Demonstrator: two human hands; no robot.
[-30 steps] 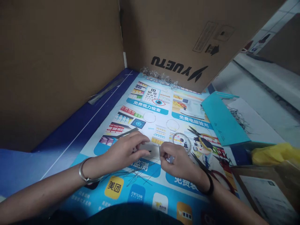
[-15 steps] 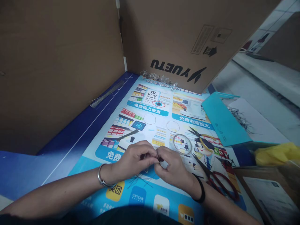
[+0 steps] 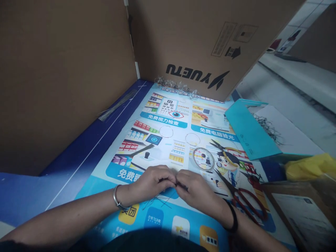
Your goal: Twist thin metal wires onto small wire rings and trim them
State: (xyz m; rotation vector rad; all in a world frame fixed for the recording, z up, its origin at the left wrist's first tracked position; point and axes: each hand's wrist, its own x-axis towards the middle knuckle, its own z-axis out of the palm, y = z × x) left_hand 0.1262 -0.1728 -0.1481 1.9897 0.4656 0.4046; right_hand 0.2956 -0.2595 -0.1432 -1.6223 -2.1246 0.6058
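My left hand [image 3: 154,182] and my right hand [image 3: 193,187] meet fingertip to fingertip above the printed poster [image 3: 181,164]. Both are closed in a pinch, and whatever they hold is too small to make out. Below my left hand lie several thin wire pieces [image 3: 157,202]. A coil of wire [image 3: 193,159] rests just beyond my right hand. Farther off are two thin wire rings, one on the left [image 3: 166,126] and one on the right [image 3: 192,133]. Red-handled scissors [image 3: 252,201] lie to the right of my right hand, with a yellow-handled cutting tool [image 3: 231,157] behind them.
Tall cardboard panels [image 3: 65,70] wall off the left and back. A pile of twisted wire pieces [image 3: 175,85] lies along the back panel. On the right are a turquoise box [image 3: 249,133] with tangled wires [image 3: 267,127], a yellow bag [image 3: 309,168] and a labelled carton [image 3: 296,213].
My hands have turned slightly and moved a little lower, and the gap between my fingers has narrowed. The view has shifted slightly. The things on the poster have not moved.
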